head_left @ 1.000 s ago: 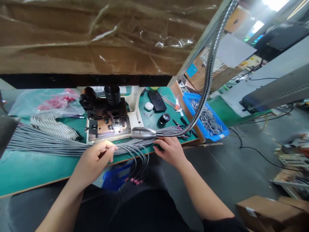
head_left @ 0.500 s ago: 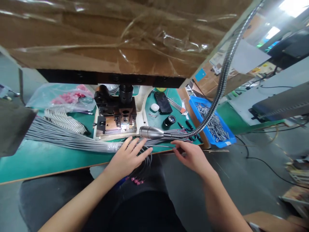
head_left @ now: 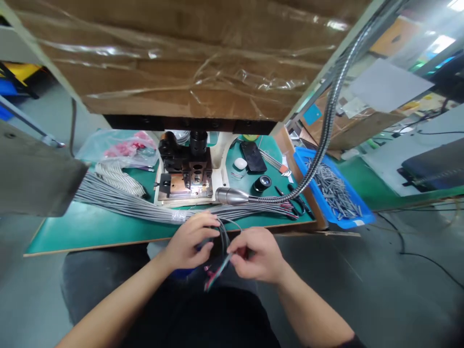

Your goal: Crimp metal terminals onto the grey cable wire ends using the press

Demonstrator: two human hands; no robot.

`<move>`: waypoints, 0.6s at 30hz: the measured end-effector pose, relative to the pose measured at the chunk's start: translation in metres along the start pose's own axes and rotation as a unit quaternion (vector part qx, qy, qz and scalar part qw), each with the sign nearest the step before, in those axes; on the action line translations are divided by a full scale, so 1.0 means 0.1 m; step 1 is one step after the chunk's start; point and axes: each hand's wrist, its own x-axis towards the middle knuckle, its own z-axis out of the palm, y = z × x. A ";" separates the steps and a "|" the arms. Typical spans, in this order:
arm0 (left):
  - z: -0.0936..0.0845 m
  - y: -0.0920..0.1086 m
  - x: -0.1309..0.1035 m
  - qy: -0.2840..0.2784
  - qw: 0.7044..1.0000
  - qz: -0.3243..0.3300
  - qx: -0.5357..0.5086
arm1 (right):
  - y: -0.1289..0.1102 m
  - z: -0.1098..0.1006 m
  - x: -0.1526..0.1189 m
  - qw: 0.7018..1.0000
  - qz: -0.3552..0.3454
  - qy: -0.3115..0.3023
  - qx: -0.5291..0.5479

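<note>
My right hand [head_left: 258, 253] pinches a grey cable near its end, between thumb and forefinger. Thin coloured wires [head_left: 214, 279], red and green among them, stick out of that end, pointing down toward my lap. My left hand [head_left: 194, 241] is beside it at the table edge, fingers curved and thumb apart, with nothing visible gripped. A few cables bend over the edge between both hands, with small pink ends [head_left: 207, 268] hanging low. Behind the hands, a long bundle of grey cables [head_left: 126, 203], wrapped with clear tape [head_left: 178, 216], lies across the table.
A press machine [head_left: 192, 181] with a lit work spot stands behind the bundle. A flexible metal lamp [head_left: 232, 195] arches over from the right. Beyond are a black phone [head_left: 253, 157], a loupe [head_left: 262, 182] and a blue tray [head_left: 350, 222] of grey pieces. A bag of pink parts [head_left: 126, 145] lies left.
My right hand has moved left and toward me, bringing the cable's end with it over my lap. My left hand's spread fingers have curled. The camera view has shifted left.
</note>
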 end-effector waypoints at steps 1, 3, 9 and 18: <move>-0.04 0.04 -0.03 0.052 0.997 -0.039 -0.043 | 0.01 0.11 0.05 0.997 0.055 0.028 0.049; -0.10 0.14 -0.06 0.136 0.978 -0.124 -0.094 | 0.06 0.30 0.13 0.967 0.173 0.021 0.186; -0.15 0.32 0.05 0.212 0.910 -0.325 -0.149 | 0.16 0.66 0.34 0.908 0.264 -0.047 0.322; -0.29 0.24 0.19 0.182 0.872 -0.395 -0.225 | 0.23 0.67 0.42 0.894 0.268 -0.052 0.357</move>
